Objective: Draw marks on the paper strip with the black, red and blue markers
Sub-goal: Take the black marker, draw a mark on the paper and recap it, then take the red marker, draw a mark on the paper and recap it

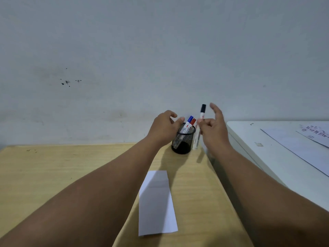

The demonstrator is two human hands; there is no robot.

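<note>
A white paper strip (157, 204) lies blank on the wooden desk (53, 172), between my forearms. At the desk's far edge stands a black mesh pen cup (183, 140) holding the blue marker (189, 122) and the red marker (192, 123), caps up. My right hand (214, 130) holds the black marker (200, 125) upright, cap on top, just right of the cup, pinched by thumb and fingers with the index finger raised. My left hand (164, 129) hovers at the cup's left rim, fingers curled apart, holding nothing.
A white cabinet top (267, 148) stands right of the desk, with printed sheets (306, 148) lying on it. A grey wall (160, 59) rises directly behind the desk and cup.
</note>
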